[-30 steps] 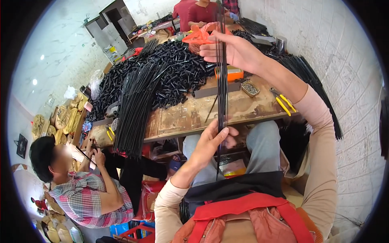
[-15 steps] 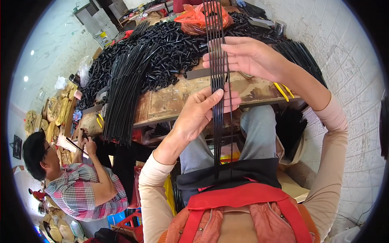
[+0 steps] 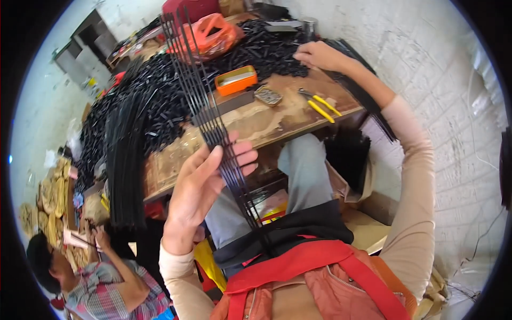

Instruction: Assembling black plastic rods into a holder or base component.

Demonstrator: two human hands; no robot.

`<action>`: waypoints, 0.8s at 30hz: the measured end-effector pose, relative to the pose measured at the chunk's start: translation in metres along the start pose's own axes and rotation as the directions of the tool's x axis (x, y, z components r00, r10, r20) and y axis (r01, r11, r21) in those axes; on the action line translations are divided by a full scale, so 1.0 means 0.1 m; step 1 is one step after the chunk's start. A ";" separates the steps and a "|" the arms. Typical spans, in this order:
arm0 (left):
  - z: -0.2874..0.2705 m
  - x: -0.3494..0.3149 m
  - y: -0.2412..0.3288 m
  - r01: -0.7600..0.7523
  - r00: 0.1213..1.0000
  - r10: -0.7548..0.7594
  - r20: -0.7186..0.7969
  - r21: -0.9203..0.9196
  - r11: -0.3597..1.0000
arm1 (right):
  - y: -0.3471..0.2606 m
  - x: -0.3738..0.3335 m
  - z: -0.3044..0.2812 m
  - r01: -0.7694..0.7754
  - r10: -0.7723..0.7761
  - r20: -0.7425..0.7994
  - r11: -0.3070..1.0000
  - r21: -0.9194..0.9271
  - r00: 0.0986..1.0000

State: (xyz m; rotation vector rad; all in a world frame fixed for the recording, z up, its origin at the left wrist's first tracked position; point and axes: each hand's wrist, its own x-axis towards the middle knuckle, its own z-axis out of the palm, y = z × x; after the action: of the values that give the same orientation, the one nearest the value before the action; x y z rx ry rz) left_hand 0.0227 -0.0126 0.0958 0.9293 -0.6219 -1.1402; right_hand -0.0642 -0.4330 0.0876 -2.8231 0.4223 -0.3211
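My left hand [image 3: 196, 178] is closed round a fanned bundle of thin black rods [image 3: 213, 136], the thumb across the front and the fingers behind. Their upper ends spread apart above the table, while the lower ends come down to my lap. At the table's far right, my right hand [image 3: 316, 55] has its fingers curled beside another stack of black rods [image 3: 380, 121] and the edge of the pile of short black tubular pieces [image 3: 152, 109]. What the right fingertips hold, if anything, is hidden.
On the wooden table [image 3: 256, 130] are an orange box [image 3: 234, 89], a small tin of little pieces [image 3: 268, 96], yellow-handled pliers [image 3: 320, 106] and a red plastic bag [image 3: 213, 40]. More rods [image 3: 125, 160] overhang the left edge. A co-worker [image 3: 114, 290] sits at left.
My right hand has left the held rods and moved out to the table's far right. My left hand keeps the rods, now tilted leftward. The view has shifted, showing the orange box and tin.
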 end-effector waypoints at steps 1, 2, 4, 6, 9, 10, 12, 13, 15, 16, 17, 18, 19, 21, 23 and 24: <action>0.05 -0.03 0.03 0.029 0.999 -0.029 0.022 -0.003 1.000 | 0.37 -0.10 0.19 -0.018 -0.048 -0.219 0.957 -0.291 0.974; 0.07 -0.03 0.02 0.014 0.999 -0.015 0.033 0.018 1.000 | 0.67 -0.20 0.34 -0.212 0.134 -0.210 0.885 -0.415 0.969; 0.11 -0.06 0.04 -0.009 0.999 0.007 0.036 0.044 0.999 | 1.24 -0.43 0.70 -0.348 0.232 -0.324 0.863 -0.367 0.917; 0.14 -0.05 0.04 -0.036 0.999 0.035 0.007 0.078 0.996 | 1.46 -0.59 0.97 -0.439 0.265 -0.433 0.817 -0.374 0.862; 0.18 -0.03 0.02 -0.009 1.000 0.008 0.008 0.089 0.996 | 1.58 -0.74 1.16 -0.510 0.331 -0.433 0.755 -0.411 0.839; 0.18 -0.02 0.02 -0.011 1.000 0.010 0.010 0.094 0.995 | 1.60 -0.71 1.17 -0.512 0.330 -0.437 0.756 -0.408 0.837; 0.17 0.00 0.00 -0.014 1.000 0.015 -0.007 0.078 0.997 | 1.65 -0.64 1.15 -0.372 0.225 -0.317 0.750 -0.547 0.921; 0.17 0.01 -0.02 -0.014 1.000 0.014 -0.003 0.081 0.997 | 1.67 -0.63 1.14 -0.376 0.228 -0.321 0.749 -0.546 0.919; 0.18 0.02 -0.04 -0.018 1.000 0.018 0.006 0.068 0.997 | 1.67 -0.62 1.12 -0.355 0.230 -0.285 0.756 -0.549 0.930; 0.19 0.01 -0.04 -0.020 1.000 0.019 0.009 0.069 0.997 | 1.66 -0.63 1.10 -0.357 0.230 -0.288 0.755 -0.550 0.930; 0.19 0.00 -0.03 -0.022 1.000 0.021 0.015 0.068 0.997 | 1.65 -0.64 1.08 -0.398 0.262 -0.320 0.767 -0.504 0.911; 0.18 -0.01 -0.02 -0.025 1.000 0.024 0.018 0.066 0.997 | 1.59 -0.65 1.05 -0.433 0.291 -0.349 0.777 -0.456 0.891; 0.17 -0.02 -0.02 -0.028 0.999 0.027 0.018 0.065 0.997 | 1.52 -0.64 1.05 -0.431 0.288 -0.350 0.778 -0.458 0.891; 0.16 -0.05 -0.01 -0.033 0.999 0.032 0.019 0.077 0.997 | 1.41 -0.62 1.07 -0.473 0.296 -0.405 0.751 -0.461 0.865; 0.14 -0.07 0.00 -0.037 0.999 0.035 0.023 0.068 0.997 | 1.36 -0.60 1.08 -0.430 0.285 -0.334 0.726 -0.537 0.899; 0.13 -0.07 0.00 -0.035 0.999 0.033 0.029 0.063 0.997 | 1.38 -0.59 1.10 -0.385 0.283 -0.260 0.698 -0.604 0.923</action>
State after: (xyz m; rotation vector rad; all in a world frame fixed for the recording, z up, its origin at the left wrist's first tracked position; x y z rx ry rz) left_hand 0.0102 -0.0092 0.1025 0.9550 -0.6976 -1.1096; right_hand -0.1258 -0.5164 -0.0663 -3.2819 1.2999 -0.3587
